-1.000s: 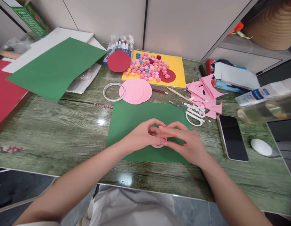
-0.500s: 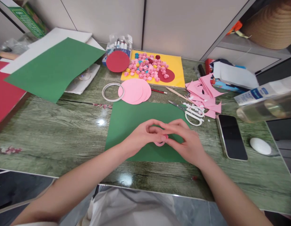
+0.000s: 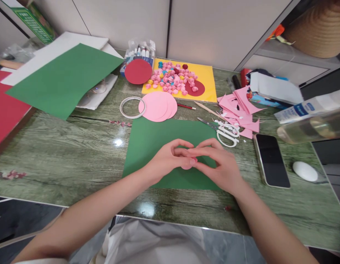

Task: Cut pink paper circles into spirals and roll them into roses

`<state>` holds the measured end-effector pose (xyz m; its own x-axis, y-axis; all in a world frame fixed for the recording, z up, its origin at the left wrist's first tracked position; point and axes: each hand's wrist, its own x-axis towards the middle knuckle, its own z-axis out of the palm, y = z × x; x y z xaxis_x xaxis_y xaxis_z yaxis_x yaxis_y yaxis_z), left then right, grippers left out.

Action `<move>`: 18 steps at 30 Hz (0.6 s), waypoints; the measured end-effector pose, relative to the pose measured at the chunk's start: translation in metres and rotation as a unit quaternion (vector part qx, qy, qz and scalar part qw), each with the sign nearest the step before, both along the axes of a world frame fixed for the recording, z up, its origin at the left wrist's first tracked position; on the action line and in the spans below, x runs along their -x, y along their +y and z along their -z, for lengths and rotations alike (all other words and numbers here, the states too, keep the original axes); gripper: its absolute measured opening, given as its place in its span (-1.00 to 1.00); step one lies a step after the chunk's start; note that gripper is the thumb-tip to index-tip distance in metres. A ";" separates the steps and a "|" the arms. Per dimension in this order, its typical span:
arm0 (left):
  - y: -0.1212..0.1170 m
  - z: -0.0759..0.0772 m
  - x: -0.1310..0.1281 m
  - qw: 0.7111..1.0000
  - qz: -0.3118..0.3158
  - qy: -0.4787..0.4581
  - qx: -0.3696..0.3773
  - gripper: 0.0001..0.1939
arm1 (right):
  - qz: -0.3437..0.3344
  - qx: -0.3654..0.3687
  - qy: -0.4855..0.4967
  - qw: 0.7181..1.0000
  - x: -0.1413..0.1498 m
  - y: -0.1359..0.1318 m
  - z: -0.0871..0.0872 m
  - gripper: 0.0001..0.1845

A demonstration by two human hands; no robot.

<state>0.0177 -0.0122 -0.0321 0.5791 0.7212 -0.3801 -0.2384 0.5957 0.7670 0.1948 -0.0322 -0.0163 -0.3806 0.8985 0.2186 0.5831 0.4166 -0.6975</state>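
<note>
My left hand [image 3: 170, 158] and my right hand [image 3: 218, 161] meet above a green paper sheet [image 3: 148, 139]. Between their fingertips they pinch a small curled piece of pink paper [image 3: 187, 166], mostly hidden by the fingers. Its lower edge shows below my left thumb. Just beyond the sheet lie several pink paper circles [image 3: 156, 106], overlapping one another. Many small rolled paper flowers [image 3: 172, 79], mostly pink, rest on a yellow sheet [image 3: 207, 79] farther back. White-handled scissors [image 3: 227, 135] lie at the green sheet's upper right corner.
A tape roll [image 3: 133, 107] touches the pink circles. Pink paper scraps [image 3: 240, 110], a pencil [image 3: 186, 106] and a wooden stick [image 3: 208, 110] lie nearby. At right are a phone [image 3: 271, 161], a white mouse [image 3: 304, 171] and a bottle [image 3: 313, 126]. A large green sheet [image 3: 68, 79] covers papers at left.
Both hands stay almost in place while the fingers shift slightly around the pink paper. Less of its lower edge shows below the left thumb now. The things on the table have not moved.
</note>
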 end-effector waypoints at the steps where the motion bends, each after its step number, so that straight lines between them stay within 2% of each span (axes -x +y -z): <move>1: 0.001 -0.001 0.001 1.000 0.002 0.005 0.002 -0.62 | -0.009 0.001 -0.003 1.000 -0.001 0.000 0.000 -0.71; 6: 0.007 -0.006 0.005 0.998 0.064 0.029 0.006 -0.61 | -0.067 0.023 -0.011 0.997 -0.002 0.000 -0.002 -0.61; 9: 0.008 -0.005 0.007 0.995 0.089 0.045 -0.013 -0.61 | -0.077 0.042 0.000 0.996 -0.002 -0.001 -0.002 -0.58; 13: 0.006 -0.004 0.005 0.996 0.064 0.051 -0.035 -0.63 | -0.021 0.038 0.010 0.999 -0.002 -0.002 -0.001 -0.51; 18: 0.001 -0.004 -0.001 1.000 0.012 0.024 -0.007 -0.65 | 0.044 0.028 0.005 0.999 0.001 -0.001 -0.001 -0.54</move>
<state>0.0183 -0.0113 -0.0276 0.5773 0.7134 -0.3972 -0.1875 0.5893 0.7858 0.1936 -0.0334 -0.0158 -0.2968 0.9397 0.1702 0.6092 0.3235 -0.7240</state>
